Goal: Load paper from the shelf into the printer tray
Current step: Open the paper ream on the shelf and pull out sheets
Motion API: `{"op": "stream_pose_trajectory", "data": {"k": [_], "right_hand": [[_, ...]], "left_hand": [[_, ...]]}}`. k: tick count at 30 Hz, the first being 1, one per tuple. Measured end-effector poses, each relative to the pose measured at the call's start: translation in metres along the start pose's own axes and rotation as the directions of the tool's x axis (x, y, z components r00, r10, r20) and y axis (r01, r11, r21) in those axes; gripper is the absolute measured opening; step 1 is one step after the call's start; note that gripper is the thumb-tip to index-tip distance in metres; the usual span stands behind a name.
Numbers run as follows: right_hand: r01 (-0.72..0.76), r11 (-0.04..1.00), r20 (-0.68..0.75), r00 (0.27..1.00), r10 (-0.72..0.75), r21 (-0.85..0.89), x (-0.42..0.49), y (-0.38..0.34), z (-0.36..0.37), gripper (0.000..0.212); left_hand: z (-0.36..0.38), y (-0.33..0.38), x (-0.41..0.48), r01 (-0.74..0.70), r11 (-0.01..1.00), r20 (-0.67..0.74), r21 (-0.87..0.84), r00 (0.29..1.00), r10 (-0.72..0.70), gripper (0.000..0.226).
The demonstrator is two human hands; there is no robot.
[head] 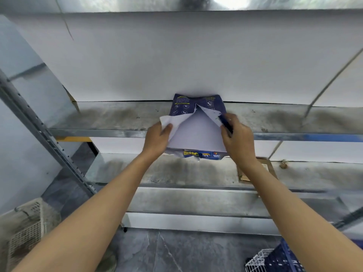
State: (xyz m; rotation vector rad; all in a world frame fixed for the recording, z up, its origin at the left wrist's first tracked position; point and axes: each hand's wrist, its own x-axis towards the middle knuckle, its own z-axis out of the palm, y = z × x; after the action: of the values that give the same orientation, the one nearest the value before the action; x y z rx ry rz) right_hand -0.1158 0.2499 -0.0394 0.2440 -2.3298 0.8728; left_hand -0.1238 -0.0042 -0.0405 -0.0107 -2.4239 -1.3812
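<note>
A ream of white paper (196, 132) lies on the metal shelf (110, 122), its near end hanging over the front edge. Its dark blue wrapper (182, 105) is torn open down the middle, baring the white sheets. My left hand (157, 140) pinches the torn left flap of the wrapper, pulled outward. My right hand (238, 142) grips the torn right flap at the ream's right side. No printer or tray is in view.
A white wall panel (176, 59) stands behind the shelf. A lower metal shelf (176, 173) holds a piece of cardboard (265, 169) at right. A perforated basket (25, 228) sits at lower left and a white wire basket (261, 260) at lower right on the grey floor.
</note>
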Motion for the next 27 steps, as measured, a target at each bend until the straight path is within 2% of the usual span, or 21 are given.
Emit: {"op": "stream_pose_trajectory", "data": {"k": [4,7,8,11,13,14,15,16,17,18,19,20,21,23,25,27], "right_hand": [[-0.049,0.993,-0.148,0.988,0.033,-0.103,0.005,-0.003,0.002,0.022],[-0.085,0.945,-0.236,0.972,0.008,-0.315,0.008,0.006,0.001,0.018],[-0.098,0.929,-0.215,0.976,0.021,-0.356,0.008,0.013,0.002,0.017],[-0.131,0.914,-0.036,0.991,0.127,-0.385,0.003,0.036,0.009,0.021],[-0.196,0.92,0.014,0.977,0.213,-0.339,-0.005,0.046,0.012,0.029],[-0.251,0.924,0.027,0.963,0.27,-0.29,-0.009,0.048,0.012,0.035],[-0.301,0.924,0.04,0.947,0.319,-0.236,-0.012,0.05,0.013,0.042],[-0.335,0.922,0.059,0.934,0.351,-0.193,-0.014,0.051,0.015,0.047],[-0.357,0.918,0.08,0.924,0.374,-0.171,-0.016,0.053,0.016,0.05],[-0.374,0.913,0.105,0.913,0.393,-0.161,-0.016,0.052,0.018,0.051],[-0.393,0.908,0.126,0.903,0.411,-0.148,-0.016,0.052,0.019,0.051],[-0.407,0.905,0.133,0.897,0.422,-0.125,-0.016,0.049,0.019,0.051],[-0.412,0.906,0.117,0.899,0.422,-0.095,-0.017,0.046,0.018,0.05],[-0.369,0.929,0.032,0.929,0.37,-0.024,-0.02,0.035,0.014,0.045],[-0.197,0.98,-0.017,0.98,0.198,0.023,-0.025,0.023,0.014,0.033],[-0.017,0.999,0.085,0.996,0.014,0.034,-0.029,0.018,0.018,0.027]], "left_hand": [[-0.004,-0.012,0.009,0.198,0.968,-0.102,-0.153,0.971,-0.215,0.025],[-0.004,-0.027,0.017,0.313,0.931,-0.134,-0.189,0.931,-0.341,0.037],[-0.003,-0.031,0.019,0.338,0.915,-0.132,-0.218,0.919,-0.371,0.04],[0.003,-0.045,0.025,0.411,0.874,-0.056,-0.261,0.897,-0.438,0.039],[0.007,-0.046,0.026,0.456,0.862,-0.05,-0.22,0.878,-0.477,0.042],[0.009,-0.044,0.025,0.457,0.874,-0.098,-0.165,0.874,-0.476,0.049],[0.009,-0.042,0.023,0.403,0.914,-0.205,-0.05,0.891,-0.404,0.057],[0.009,-0.036,0.02,0.279,0.953,-0.312,0.122,0.922,-0.23,0.06],[0.009,-0.031,0.017,0.078,0.947,-0.337,0.312,0.941,0.033,0.058],[0.008,-0.021,0.013,-0.162,0.887,-0.233,0.433,0.93,0.283,0.052],[0.008,-0.014,0.01,-0.388,0.8,-0.059,0.458,0.884,0.463,0.047],[0.009,-0.009,0.007,-0.552,0.717,0.116,0.427,0.819,0.562,0.045],[0.011,-0.008,0.007,-0.646,0.652,0.241,0.397,0.759,0.604,0.042],[0.013,-0.012,0.005,-0.688,0.611,0.352,0.393,0.726,0.591,0.032],[0.015,-0.02,0.004,-0.642,0.653,0.378,0.402,0.766,0.519,0.026],[0.014,-0.024,0.002,-0.579,0.724,0.402,0.376,0.806,0.435,0.035]]}}
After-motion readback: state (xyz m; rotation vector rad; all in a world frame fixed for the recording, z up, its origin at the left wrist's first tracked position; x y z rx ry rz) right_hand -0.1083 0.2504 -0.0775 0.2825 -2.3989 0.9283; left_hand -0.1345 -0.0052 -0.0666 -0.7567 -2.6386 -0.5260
